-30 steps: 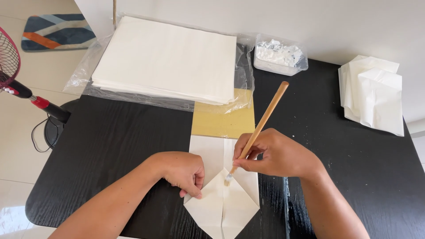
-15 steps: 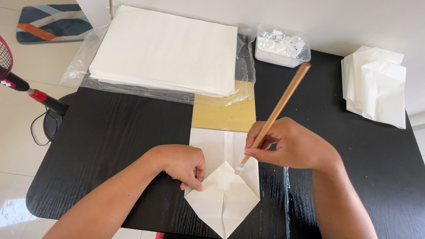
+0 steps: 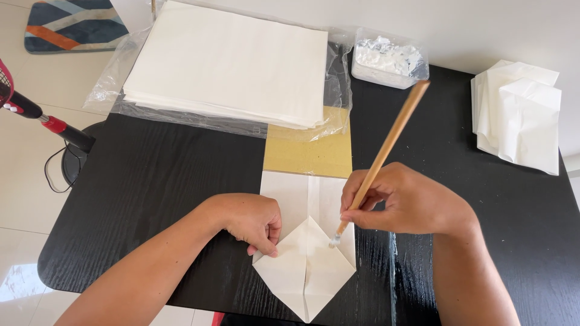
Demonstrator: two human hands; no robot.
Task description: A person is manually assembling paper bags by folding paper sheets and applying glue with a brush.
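While the left hand (image 3: 251,222) stays pressing, the brush (image 3: 382,158) tip has shifted right.

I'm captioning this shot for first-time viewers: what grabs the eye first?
The right hand at centre holds a long wooden brush, tip on a folded white paper that the left hand pins to the black table. Behind lies a big stack of white sheets.

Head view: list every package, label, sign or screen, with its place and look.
Clear plastic wrapper: far side of the table, open, crinkled, under the stack of white paper sheets.
Clear plastic tub: right of the stack, rectangular, holding white paste.
No labels, signs or screens visible.
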